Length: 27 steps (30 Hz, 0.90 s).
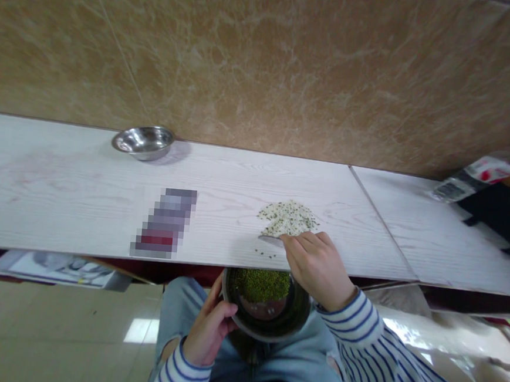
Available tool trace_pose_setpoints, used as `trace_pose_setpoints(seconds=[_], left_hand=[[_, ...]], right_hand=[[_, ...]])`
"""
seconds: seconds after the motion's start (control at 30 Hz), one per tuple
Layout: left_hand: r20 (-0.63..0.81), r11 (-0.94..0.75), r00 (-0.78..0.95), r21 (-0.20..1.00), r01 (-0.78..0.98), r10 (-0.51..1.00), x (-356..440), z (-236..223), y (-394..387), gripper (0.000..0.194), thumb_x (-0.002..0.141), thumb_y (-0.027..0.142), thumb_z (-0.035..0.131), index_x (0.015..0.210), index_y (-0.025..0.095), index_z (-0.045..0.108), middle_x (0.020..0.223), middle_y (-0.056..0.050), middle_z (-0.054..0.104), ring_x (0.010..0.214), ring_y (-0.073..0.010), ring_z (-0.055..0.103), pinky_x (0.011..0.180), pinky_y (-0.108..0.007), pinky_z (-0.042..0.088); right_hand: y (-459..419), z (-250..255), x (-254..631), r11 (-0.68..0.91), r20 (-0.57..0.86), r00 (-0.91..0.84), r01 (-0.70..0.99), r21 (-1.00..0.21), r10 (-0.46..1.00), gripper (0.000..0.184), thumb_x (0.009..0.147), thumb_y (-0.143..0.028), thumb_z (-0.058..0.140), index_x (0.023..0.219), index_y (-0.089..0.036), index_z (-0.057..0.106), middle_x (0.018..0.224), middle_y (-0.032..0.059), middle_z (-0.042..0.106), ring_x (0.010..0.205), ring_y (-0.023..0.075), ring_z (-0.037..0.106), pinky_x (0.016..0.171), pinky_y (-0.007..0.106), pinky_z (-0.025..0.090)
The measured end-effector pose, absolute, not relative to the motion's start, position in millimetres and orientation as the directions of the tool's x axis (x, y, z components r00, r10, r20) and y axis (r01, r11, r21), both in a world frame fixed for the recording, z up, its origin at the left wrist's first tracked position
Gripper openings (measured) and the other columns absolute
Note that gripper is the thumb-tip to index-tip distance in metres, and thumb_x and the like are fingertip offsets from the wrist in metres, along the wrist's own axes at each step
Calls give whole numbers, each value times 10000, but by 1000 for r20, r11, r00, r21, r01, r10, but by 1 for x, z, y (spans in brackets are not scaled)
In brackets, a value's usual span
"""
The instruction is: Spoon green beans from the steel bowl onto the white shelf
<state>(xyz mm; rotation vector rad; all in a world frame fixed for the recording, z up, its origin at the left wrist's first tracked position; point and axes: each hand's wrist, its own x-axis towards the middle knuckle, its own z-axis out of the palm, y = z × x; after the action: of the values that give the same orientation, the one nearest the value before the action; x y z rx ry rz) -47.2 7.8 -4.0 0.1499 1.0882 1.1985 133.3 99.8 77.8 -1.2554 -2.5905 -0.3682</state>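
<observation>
My left hand (213,329) is closed on the left rim of a dark metal bowl (300,318), held above my lap just below the counter's front edge. Small green beans (265,286), which look like mung beans, lie in the bowl's far part. On the counter spreads a flat pile of white grains (291,211), like rice, mixed with green beans. My right hand (315,266) is closed on a spoon (271,239), whose thin grey end touches the pile's near edge; its handle is hidden. A few loose beans (265,253) lie in front of it.
A shiny steel bowl (144,144) stands near the wall on the white counter (229,183). A pixelated flat object (164,225) lies left of the pile. A plastic bottle (472,176) and a black item (504,213) are at far right. Papers (54,268) sit beneath the counter.
</observation>
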Motion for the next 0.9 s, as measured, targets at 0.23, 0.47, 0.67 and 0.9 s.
trace_pose_setpoints(seconds=[0.23,0.47,0.67,0.9], left_hand=[[-600,426,-42,613,-665,799,-46,-4,9,796,575,115,569,1328,270,362,1053,-22,630,765,-151,563,627,-267,465],[-600,430,-38,615,-661,799,-44,-3,9,810,571,114,568,1336,275,353,991,-17,637,687,-133,537,544,-243,437],[-601,425,-29,598,-680,799,-43,-5,9,774,566,113,585,1303,260,401,1037,-33,620,754,-153,545,609,-269,462],[-605,430,-23,592,-681,796,-42,-6,8,782,570,106,580,1310,264,388,1075,-39,602,754,-152,542,601,-269,461]], right_hand=[[115,79,138,539,331,-556,829,149,763,208,851,-170,441,1010,-158,574,723,36,625,741,161,500,676,304,247],[110,86,145,539,395,-538,834,120,745,216,853,-158,432,1007,-157,582,749,37,640,778,158,523,687,294,269],[104,82,148,533,403,-536,836,131,742,205,865,-167,434,1003,-172,585,783,33,648,792,159,518,690,303,269],[94,76,147,568,361,-561,817,100,744,200,857,-171,462,1021,-182,575,858,25,653,837,162,510,707,313,271]])
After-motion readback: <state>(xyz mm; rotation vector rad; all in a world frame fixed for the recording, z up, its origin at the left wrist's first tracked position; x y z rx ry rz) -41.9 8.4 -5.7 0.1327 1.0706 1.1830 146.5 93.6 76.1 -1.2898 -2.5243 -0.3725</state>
